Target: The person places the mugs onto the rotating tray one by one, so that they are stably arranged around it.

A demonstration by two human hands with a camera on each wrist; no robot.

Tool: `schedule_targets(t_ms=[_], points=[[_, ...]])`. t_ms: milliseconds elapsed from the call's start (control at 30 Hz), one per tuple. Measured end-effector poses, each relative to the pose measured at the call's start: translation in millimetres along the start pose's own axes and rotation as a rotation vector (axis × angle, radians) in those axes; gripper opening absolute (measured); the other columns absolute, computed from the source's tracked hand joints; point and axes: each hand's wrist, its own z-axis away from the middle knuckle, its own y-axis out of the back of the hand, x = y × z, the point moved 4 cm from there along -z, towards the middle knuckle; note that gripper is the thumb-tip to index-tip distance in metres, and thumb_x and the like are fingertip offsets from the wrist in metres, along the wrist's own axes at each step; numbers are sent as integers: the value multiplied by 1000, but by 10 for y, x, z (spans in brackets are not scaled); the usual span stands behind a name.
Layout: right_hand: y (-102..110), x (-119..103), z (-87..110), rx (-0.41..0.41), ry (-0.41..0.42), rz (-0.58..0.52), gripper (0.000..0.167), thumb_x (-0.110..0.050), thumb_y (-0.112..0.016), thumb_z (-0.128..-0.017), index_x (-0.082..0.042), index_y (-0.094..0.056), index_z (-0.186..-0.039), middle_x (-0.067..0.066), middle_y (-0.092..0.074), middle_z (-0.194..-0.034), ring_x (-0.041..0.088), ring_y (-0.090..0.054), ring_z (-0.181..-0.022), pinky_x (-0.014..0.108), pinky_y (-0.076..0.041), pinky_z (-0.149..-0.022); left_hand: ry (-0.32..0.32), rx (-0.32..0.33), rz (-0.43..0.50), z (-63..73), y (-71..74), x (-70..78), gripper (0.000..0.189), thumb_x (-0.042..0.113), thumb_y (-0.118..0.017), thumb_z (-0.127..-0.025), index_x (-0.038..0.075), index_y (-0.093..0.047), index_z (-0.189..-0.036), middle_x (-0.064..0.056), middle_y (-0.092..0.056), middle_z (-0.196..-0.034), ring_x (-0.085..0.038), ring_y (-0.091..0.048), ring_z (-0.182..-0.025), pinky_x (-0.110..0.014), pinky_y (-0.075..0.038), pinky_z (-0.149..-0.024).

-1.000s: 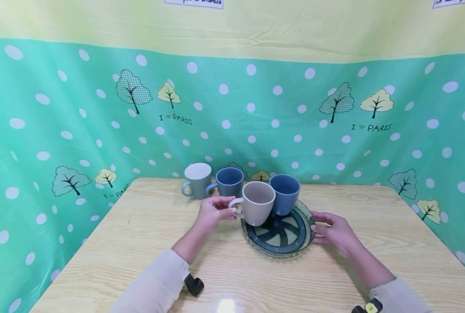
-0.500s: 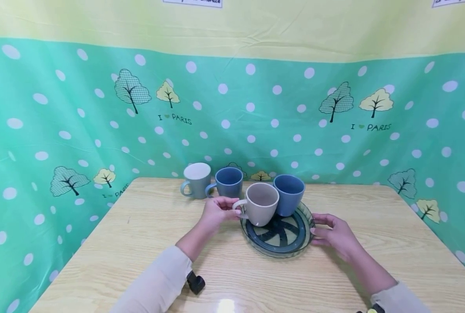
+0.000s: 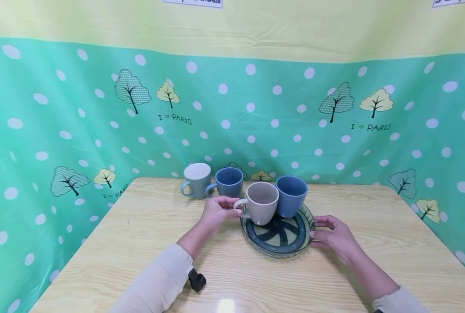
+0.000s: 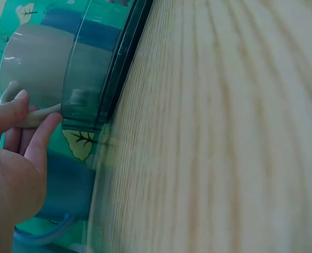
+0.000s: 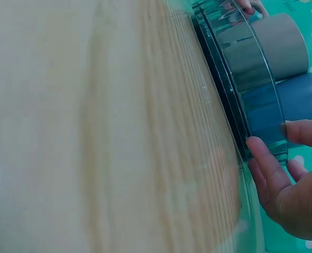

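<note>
My left hand [image 3: 218, 213] pinches the handle of a beige mug [image 3: 261, 204], which stands upright over the left part of a round, greenish glass dish [image 3: 281, 253]. Right beside it in the dish is a blue mug [image 3: 292, 196], close against the beige one. At the dish's right side, my right hand [image 3: 336, 238] touches the glass wall with spread fingertips. The right wrist view shows one fingertip at the rim and other fingers [image 5: 269, 166] low on the outer wall. In the left wrist view, thumb and fingers meet around the beige handle [image 4: 34, 117].
Left of the dish, a grey-blue mug with a white inside [image 3: 198, 180] and a darker blue mug [image 3: 229, 182] stand near the back edge of the wooden table [image 3: 138, 243]. A green polka-dot curtain [image 3: 224, 108] hangs behind the table.
The beige mug and my left hand have shifted slightly right. The blue mug beside it has slid right within the dish. My right hand has stayed at the dish's side.
</note>
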Motion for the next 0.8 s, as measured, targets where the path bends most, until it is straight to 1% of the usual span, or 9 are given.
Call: schedule_targets(t_ms=[100, 300, 367, 600, 700, 800], points=[[-17, -1, 17, 7, -8, 3, 60, 7, -66, -85, 11, -36, -136, 28, -43, -127, 30, -66, -92, 41, -60, -82, -4, 10, -10, -12, 3, 3, 37, -19, -77, -68, -10, -68, -102, -14, -72, -86, -21, -70, -78, -41, -62, -72], [-62, 11, 80, -2, -34, -8, 75, 8, -69, -83, 7, -26, -144, 28, -40, -123, 32, -67, -84, 44, -60, -80, 5, 19, -44, -64, -1, 5, 37, -19, -77, -68, -7, -69, -102, -18, -72, -91, -19, -70, -80, -39, -62, -75], [-73, 10, 97, -5, -41, -5, 78, 8, -70, -82, 6, -26, -146, 28, -40, -123, 33, -68, -82, 45, -60, -80, 5, 19, -50, -91, 2, 3, 37, -19, -76, -69, -7, -69, -102, -20, -72, -93, -20, -70, -81, -39, -62, -75], [-73, 28, 104, -10, -50, 9, 78, 6, -72, -82, 4, -27, -145, 28, -40, -121, 32, -67, -82, 46, -60, -79, -7, 1, -61, -139, 4, 23, 37, -19, -76, -69, -7, -69, -103, -21, -71, -95, -19, -70, -79, -41, -61, -76], [-48, 33, 88, -15, -49, 41, 74, 2, -71, -85, 5, -27, -145, 28, -42, -121, 29, -66, -84, 44, -61, -80, -11, -14, -63, -143, 3, 24, 37, -19, -76, -70, -6, -69, -104, -22, -71, -97, -18, -70, -80, -41, -61, -77], [0, 15, 43, -28, -48, 66, 69, -3, -68, -89, 7, -28, -144, 29, -46, -122, 27, -65, -89, 43, -60, -80, -15, -22, -71, -147, 7, 18, 37, -18, -76, -71, -5, -69, -106, -23, -70, -100, -19, -70, -83, -38, -61, -78]])
